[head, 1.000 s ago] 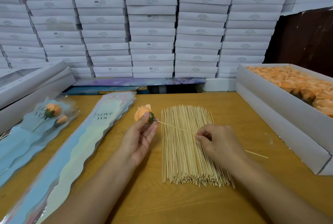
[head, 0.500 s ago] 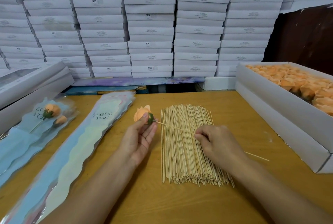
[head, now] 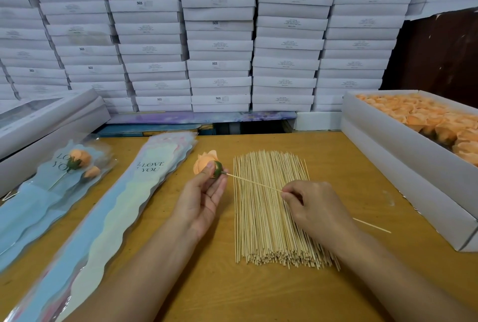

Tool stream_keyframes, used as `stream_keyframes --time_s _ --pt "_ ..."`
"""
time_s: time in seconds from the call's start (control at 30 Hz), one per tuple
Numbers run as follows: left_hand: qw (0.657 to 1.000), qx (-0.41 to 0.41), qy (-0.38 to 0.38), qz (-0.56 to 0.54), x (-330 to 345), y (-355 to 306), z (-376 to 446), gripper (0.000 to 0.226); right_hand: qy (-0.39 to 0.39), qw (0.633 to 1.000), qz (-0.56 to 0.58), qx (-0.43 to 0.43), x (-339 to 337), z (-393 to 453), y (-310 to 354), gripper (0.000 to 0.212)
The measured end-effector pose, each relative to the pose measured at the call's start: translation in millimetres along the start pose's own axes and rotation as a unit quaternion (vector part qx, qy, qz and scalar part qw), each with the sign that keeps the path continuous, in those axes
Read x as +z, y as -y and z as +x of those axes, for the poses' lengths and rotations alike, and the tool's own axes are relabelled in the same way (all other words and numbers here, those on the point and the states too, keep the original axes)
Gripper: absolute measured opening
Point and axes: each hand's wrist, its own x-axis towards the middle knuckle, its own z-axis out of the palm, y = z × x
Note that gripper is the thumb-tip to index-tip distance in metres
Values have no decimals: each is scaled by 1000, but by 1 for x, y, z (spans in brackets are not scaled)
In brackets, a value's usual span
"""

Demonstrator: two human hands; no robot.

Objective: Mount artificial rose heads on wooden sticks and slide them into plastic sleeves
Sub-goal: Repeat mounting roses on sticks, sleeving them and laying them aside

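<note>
While the left hand (head: 204, 200) grips the rose head (head: 207, 163) with its green base turned right, the right hand (head: 313, 207) pinches the stick (head: 254, 183) mid-length, tip at the base, just above the far left of the stick pile (head: 274, 207). Looks like insertion is under way. Push straight along the axis, dead centre, pinch close to the tip to stop bending. Empty sleeve (head: 124, 207) lies left, ready.

You have one view only, a wide-angle camera worn on your head. It looks forward and down, close over the yellow wooden tabletop (head: 258, 293), and faces the wall of stacked white cardboard boxes (head: 219, 37) behind it.
</note>
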Motion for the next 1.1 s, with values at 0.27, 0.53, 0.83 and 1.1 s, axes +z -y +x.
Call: stream_keyframes --time_s 0.27,0.53,0.83,1.1 --pt "1000 10 0 0 3 3 -2 38 -18 999 5 32 -5 -1 1 8" --pt "1000 6 -3 -2 2 4 -2 38 -28 999 -36 30 -5 0 -1 8" --pt "1000 1 -12 4 2 3 -3 39 -36 997 -56 24 -1 -1 -2 9" --pt "1000 0 -20 11 2 5 -3 29 -37 997 -63 20 0 -2 -4 11"
